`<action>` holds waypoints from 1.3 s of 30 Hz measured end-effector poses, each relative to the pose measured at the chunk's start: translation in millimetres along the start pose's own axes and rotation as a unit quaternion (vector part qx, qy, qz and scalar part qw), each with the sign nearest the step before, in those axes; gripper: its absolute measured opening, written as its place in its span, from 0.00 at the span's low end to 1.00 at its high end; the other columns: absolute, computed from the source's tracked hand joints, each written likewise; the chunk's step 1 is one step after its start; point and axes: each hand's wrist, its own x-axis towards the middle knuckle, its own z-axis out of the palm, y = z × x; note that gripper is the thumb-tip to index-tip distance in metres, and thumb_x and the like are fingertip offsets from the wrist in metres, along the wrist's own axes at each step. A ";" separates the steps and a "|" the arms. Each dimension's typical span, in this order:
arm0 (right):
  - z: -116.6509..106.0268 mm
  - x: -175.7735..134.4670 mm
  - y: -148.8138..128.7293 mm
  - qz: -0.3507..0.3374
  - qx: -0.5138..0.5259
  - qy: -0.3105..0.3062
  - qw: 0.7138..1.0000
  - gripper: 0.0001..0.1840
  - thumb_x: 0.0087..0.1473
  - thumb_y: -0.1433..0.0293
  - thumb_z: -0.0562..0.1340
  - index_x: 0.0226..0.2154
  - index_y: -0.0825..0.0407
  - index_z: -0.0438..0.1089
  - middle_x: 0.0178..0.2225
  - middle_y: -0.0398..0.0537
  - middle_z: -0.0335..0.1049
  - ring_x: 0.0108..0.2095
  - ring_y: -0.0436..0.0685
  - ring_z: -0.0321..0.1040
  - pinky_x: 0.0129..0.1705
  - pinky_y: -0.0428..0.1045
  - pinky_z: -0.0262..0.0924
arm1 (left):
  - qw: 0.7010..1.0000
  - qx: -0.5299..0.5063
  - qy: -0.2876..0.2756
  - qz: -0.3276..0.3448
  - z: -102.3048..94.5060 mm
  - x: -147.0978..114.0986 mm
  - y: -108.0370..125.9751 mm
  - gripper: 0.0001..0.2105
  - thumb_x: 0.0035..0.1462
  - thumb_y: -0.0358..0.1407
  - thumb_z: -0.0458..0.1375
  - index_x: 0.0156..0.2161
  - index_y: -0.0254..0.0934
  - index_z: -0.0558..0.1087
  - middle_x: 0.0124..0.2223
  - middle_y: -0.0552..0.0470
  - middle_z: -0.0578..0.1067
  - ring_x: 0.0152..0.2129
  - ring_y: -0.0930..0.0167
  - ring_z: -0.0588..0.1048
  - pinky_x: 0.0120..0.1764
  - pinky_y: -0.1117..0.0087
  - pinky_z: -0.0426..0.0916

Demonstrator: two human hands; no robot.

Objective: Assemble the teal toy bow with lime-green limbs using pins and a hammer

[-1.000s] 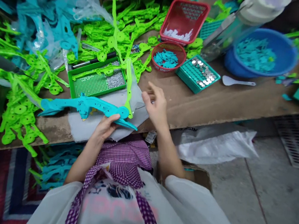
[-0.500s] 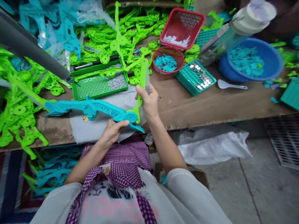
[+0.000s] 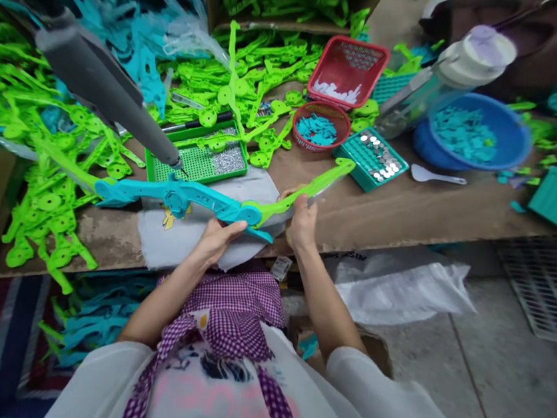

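A long turquoise plastic piece (image 3: 209, 201) lies crosswise in front of me over a pale cloth. My left hand (image 3: 217, 241) is closed on its right end from below, thumb on top. A lime-green plastic arm (image 3: 322, 180) joins that end at a round pivot and slants up to the right. My right hand (image 3: 303, 224) is closed around the green arm near its middle. At the far left end, another green arm (image 3: 65, 161) extends from the turquoise piece. A grey powered screwdriver (image 3: 116, 90) hangs with its tip just above the turquoise piece, apparently not touching it.
Behind the hands is a green tray (image 3: 197, 171) with small metal parts. Piles of green arms (image 3: 52, 210) cover the left. Red baskets (image 3: 321, 125), a teal tray of metal discs (image 3: 379, 157), a white spoon (image 3: 437, 176) and a blue bowl (image 3: 512, 138) stand rightward.
My right hand has swung the green arm from nearly upright down to the right, opening it out from the turquoise piece. My left hand keeps its hold. The whole view has shifted slightly.
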 end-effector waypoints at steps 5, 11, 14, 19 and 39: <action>-6.2 37.5 -35.2 -0.018 0.049 -0.112 0.992 0.22 0.39 0.51 0.72 0.34 0.45 0.70 0.27 0.40 0.71 0.32 0.55 0.72 0.38 0.52 0.69 | 0.979 0.163 -0.118 0.039 -20.3 -5.7 1.6 0.24 0.42 0.46 0.71 0.42 0.33 0.78 0.42 0.43 0.81 0.38 0.64 0.79 0.44 0.63 0.74; 8.5 59.3 -21.4 -0.064 0.082 -0.051 0.993 0.11 0.45 0.59 0.65 0.26 0.46 0.64 0.26 0.41 0.65 0.32 0.53 0.69 0.44 0.54 0.68 | 0.752 0.446 0.106 0.473 -82.5 -56.7 27.1 0.09 0.56 0.36 0.64 0.43 0.39 0.78 0.42 0.47 0.79 0.40 0.66 0.78 0.48 0.61 0.73; 9.6 65.8 -5.2 -0.078 0.034 -0.026 0.996 0.10 0.49 0.58 0.59 0.28 0.47 0.65 0.27 0.43 0.64 0.33 0.55 0.69 0.44 0.56 0.67 | 0.603 0.528 0.240 0.547 -113.8 -57.2 58.8 0.24 0.53 0.38 0.67 0.55 0.40 0.71 0.55 0.42 0.73 0.55 0.59 0.71 0.59 0.53 0.64; -13.6 34.4 -15.2 -0.148 -0.177 0.093 0.969 0.18 0.54 0.58 0.61 0.44 0.50 0.70 0.38 0.49 0.72 0.42 0.59 0.71 0.47 0.58 0.66 | 0.582 0.648 0.198 0.449 -140.9 -29.4 93.4 0.20 0.63 0.41 0.57 0.58 0.40 0.69 0.53 0.42 0.76 0.52 0.60 0.73 0.60 0.51 0.57; 29.5 53.6 -50.4 -0.401 -0.652 -0.373 0.523 0.19 0.67 0.63 0.51 0.46 0.59 0.70 0.38 0.56 0.76 0.37 0.58 0.67 0.41 0.52 0.54 | 0.545 0.693 0.110 0.459 -157.6 -15.1 101.3 0.13 0.64 0.40 0.54 0.47 0.39 0.77 0.45 0.43 0.79 0.42 0.61 0.75 0.44 0.61 0.62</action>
